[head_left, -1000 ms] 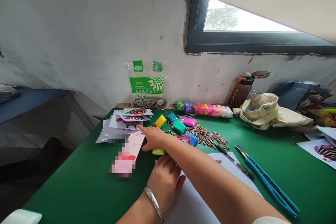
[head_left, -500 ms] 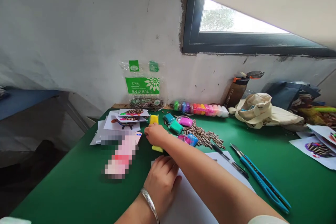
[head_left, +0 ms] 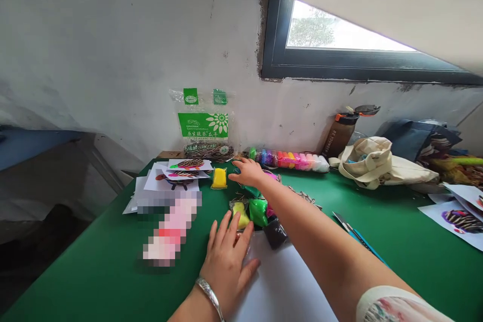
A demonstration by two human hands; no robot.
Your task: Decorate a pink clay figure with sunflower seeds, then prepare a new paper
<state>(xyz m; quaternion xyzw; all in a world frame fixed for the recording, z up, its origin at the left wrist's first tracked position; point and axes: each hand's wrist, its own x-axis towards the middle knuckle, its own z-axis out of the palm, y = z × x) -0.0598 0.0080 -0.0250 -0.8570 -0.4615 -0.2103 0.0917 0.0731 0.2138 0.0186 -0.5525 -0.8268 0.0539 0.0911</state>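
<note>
Head view: the left hand [head_left: 226, 260] is held with fingers spread and nothing clasped, its fingertips overlapping the lower edge of a lime-yellow packet [head_left: 240, 213]; whether it is pressed cannot be told. A green packet [head_left: 258, 212] and a black packet [head_left: 275, 234] are seen just to the right, the black one near the top of a white sheet [head_left: 283, 276]. The right hand [head_left: 249, 173] is stretched across the green table [head_left: 109, 271], fingers bent, just right of a bright yellow packet [head_left: 219, 178]; whether anything is gripped beneath it cannot be told. Sunflower seeds [head_left: 304, 196] are partly hidden by the right forearm, and a cutter [head_left: 358, 237] is placed beyond it.
</note>
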